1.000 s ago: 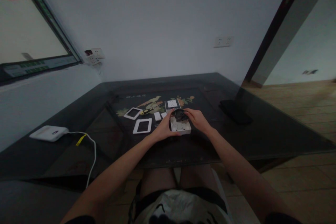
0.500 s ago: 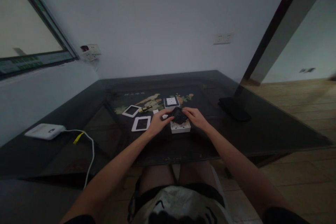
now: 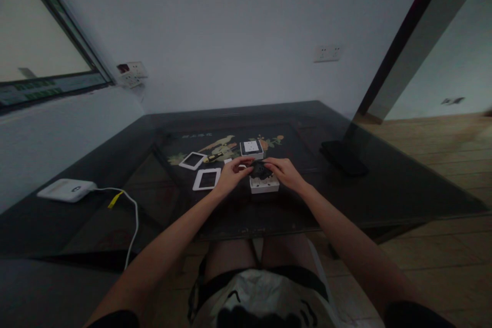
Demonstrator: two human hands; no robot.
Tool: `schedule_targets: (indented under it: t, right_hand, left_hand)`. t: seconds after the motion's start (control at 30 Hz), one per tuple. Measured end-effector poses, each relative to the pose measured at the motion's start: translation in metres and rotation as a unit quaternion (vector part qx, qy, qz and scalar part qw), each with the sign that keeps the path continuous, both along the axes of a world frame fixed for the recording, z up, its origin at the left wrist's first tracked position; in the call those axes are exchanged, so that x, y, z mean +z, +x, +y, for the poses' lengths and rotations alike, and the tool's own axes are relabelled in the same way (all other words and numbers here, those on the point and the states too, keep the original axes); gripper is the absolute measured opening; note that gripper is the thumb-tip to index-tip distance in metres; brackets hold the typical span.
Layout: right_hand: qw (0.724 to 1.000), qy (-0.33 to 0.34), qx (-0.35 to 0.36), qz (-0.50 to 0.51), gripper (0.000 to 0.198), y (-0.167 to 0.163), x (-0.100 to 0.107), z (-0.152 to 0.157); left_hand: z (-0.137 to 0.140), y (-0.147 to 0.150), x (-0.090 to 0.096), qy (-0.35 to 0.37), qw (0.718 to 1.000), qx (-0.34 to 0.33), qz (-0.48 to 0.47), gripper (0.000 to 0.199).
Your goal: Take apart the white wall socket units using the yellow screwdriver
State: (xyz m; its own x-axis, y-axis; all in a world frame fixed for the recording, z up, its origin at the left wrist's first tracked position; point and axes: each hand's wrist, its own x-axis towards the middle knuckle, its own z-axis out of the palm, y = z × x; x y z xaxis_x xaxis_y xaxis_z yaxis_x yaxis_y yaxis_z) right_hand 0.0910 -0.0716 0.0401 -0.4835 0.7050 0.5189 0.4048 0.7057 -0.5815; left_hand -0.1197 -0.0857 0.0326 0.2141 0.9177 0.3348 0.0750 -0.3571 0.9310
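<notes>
Between my two hands is a dark, squarish plastic part [image 3: 260, 169], apparently the back of a wall socket. My left hand [image 3: 231, 174] grips its left edge with thumb and fingers, and my right hand [image 3: 285, 170] pinches its right edge. Just below it sits an open white box [image 3: 264, 187], its inside partly covered by the part. Behind my hands lies a wall socket with a white face and dark rim [image 3: 251, 147]. To the left are two white frames, an upper frame [image 3: 185, 164] and a lower frame [image 3: 197, 180], and a yellow-and-black screwdriver [image 3: 213, 158].
A white power bank [image 3: 61, 190] with a white cable [image 3: 136, 215] and yellow tag [image 3: 115, 200] lies at the table's left. A black pouch-like object [image 3: 343, 158] rests on the right. Wall sockets [image 3: 327, 53] are on the wall behind the dark table [image 3: 292, 210].
The dark part has tilted between my hands, so its broad face shows less and more of the white box's inside is visible. Both hands keep their hold.
</notes>
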Motion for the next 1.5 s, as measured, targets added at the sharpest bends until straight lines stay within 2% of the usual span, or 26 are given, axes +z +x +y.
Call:
schedule_targets:
  t: [0.3,0.5,0.67,0.8,0.87,0.9,0.93,1.0,1.1,1.17,1.3,1.4,1.47,1.5]
  right_hand:
    - [0.998,0.044,-0.015,-0.034,0.029,0.000,-0.003,0.000]
    - [0.986,0.123,-0.025,-0.111,0.029,-0.001,-0.008,-0.001]
    - [0.971,0.184,-0.032,-0.152,0.028,-0.002,-0.006,-0.004]
    - [0.962,0.210,-0.018,-0.171,0.028,-0.005,-0.006,-0.007]
    - [0.968,0.195,-0.027,-0.155,0.030,-0.007,-0.006,-0.008]
    - [0.974,0.180,-0.038,-0.136,0.031,-0.006,-0.006,-0.008]
    - [0.979,0.162,-0.050,-0.111,0.032,-0.006,-0.006,-0.008]
    - [0.987,0.131,-0.075,-0.054,0.035,-0.003,-0.005,-0.006]
    - [0.990,0.098,-0.106,0.003,0.038,0.001,-0.004,-0.001]
    - [0.990,0.076,-0.118,0.026,0.039,0.002,-0.003,0.002]
    - [0.990,0.031,-0.114,0.078,0.043,0.000,-0.002,0.004]
    - [0.988,-0.001,-0.099,0.119,0.046,-0.003,-0.002,0.004]
    - [0.987,-0.020,-0.088,0.134,0.047,-0.004,-0.002,0.005]
    - [0.987,-0.029,-0.083,0.136,0.047,-0.005,-0.002,0.005]
  left_hand:
    - [0.004,-0.002,-0.005,-0.025,0.998,0.025,-0.044,0.033]
    - [0.008,-0.004,-0.006,-0.078,0.993,0.036,-0.087,0.031]
    - [0.007,-0.001,-0.005,-0.090,0.989,0.027,-0.110,0.029]
    - [0.013,-0.009,-0.003,-0.079,0.989,0.071,-0.105,0.034]
    - [0.019,-0.024,-0.001,-0.034,0.992,0.115,-0.050,0.032]
    - [0.023,-0.034,0.001,0.004,0.990,0.141,0.009,0.029]
    - [0.028,-0.045,0.002,0.052,0.980,0.174,0.086,0.024]
    - [0.035,-0.067,0.003,0.113,0.932,0.232,0.253,0.014]
    - [0.043,-0.093,-0.001,0.085,0.864,0.269,0.417,0.012]
    - [0.046,-0.102,-0.006,0.059,0.842,0.271,0.462,0.012]
    - [0.050,-0.110,-0.015,0.051,0.841,0.261,0.470,0.013]
    - [0.050,-0.106,-0.012,0.067,0.845,0.258,0.464,0.016]
    - [0.045,-0.095,-0.007,0.102,0.872,0.243,0.412,0.018]
    - [0.041,-0.086,-0.003,0.124,0.896,0.219,0.365,0.020]
